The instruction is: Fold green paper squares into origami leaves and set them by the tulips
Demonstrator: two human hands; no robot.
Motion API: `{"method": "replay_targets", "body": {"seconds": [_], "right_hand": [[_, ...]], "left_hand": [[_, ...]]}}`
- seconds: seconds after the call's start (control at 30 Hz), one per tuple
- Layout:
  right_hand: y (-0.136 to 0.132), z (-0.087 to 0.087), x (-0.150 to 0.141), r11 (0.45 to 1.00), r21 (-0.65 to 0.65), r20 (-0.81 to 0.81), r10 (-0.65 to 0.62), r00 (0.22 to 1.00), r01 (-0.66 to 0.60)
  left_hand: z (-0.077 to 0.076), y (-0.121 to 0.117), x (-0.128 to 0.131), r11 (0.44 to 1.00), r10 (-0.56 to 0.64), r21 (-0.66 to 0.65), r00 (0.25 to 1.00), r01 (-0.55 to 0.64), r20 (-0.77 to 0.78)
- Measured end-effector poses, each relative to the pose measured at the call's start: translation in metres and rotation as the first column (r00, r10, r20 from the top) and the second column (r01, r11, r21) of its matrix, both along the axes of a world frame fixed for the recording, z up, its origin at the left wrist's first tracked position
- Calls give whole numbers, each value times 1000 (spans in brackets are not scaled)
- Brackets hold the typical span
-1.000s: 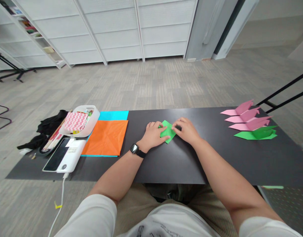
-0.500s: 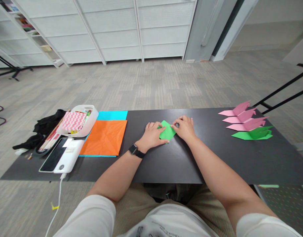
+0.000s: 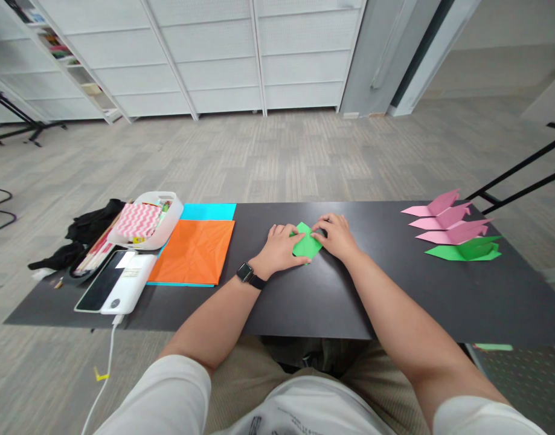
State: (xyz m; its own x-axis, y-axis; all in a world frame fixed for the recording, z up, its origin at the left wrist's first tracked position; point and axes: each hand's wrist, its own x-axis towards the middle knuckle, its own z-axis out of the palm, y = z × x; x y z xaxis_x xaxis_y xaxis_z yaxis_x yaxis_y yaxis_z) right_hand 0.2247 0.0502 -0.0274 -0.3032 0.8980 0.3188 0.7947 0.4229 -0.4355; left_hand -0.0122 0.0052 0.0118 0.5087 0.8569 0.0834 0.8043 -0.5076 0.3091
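A small folded piece of green paper (image 3: 307, 243) lies on the dark table, turned like a diamond. My left hand (image 3: 281, 248), with a black watch on its wrist, rests spread over the paper's left side, thumb and index finger apart on it. From the right, my right hand (image 3: 334, 235) has thumb and index finger closed at the paper's right corner. Its other fingers are curled loosely, and the pinched edge is partly hidden. Several folded paper birds stand to the right: pink ones (image 3: 453, 232) and a green one (image 3: 465, 250) nearest me.
Orange paper sheets (image 3: 191, 251) lie over blue sheets (image 3: 209, 211) left of my hands. Farther left are a white plastic basket (image 3: 171, 217), a phone (image 3: 98, 287), a white power bank (image 3: 128, 284) with a cable, and a black cloth (image 3: 93, 220). The table's (image 3: 277, 317) front edge is close to my lap.
My right thumb and index finger have moved slightly left, farther in over the paper's right corner. My left hand stays in place on the paper. The view has shifted a little.
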Motion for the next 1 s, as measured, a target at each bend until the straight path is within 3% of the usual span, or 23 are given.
{"method": "replay_targets", "body": {"seconds": [0.13,0.3,0.37,0.5,0.67,1.0], "right_hand": [[5,3,5,996,28,-64,-84,994,85],[-3,10,1,982,11,-38,187,982,-187],[-5,9,1,978,-13,-1,207,978,-207],[0,3,10,993,-15,30,121,992,-120],[8,-2,24,1000,-19,37,7,999,-6],[9,-4,25,1000,-19,47,-20,999,21]], "left_hand": [[0,0,0,1000,3,3,1000,-3,6],[-1,0,-1,1000,-1,13,1000,1,14],[-1,1,-1,1000,7,14,999,-7,46],[0,6,-5,994,96,37,988,-101,119],[-1,10,-9,970,231,58,971,-235,66],[-4,12,-9,975,215,27,967,-220,138]]}}
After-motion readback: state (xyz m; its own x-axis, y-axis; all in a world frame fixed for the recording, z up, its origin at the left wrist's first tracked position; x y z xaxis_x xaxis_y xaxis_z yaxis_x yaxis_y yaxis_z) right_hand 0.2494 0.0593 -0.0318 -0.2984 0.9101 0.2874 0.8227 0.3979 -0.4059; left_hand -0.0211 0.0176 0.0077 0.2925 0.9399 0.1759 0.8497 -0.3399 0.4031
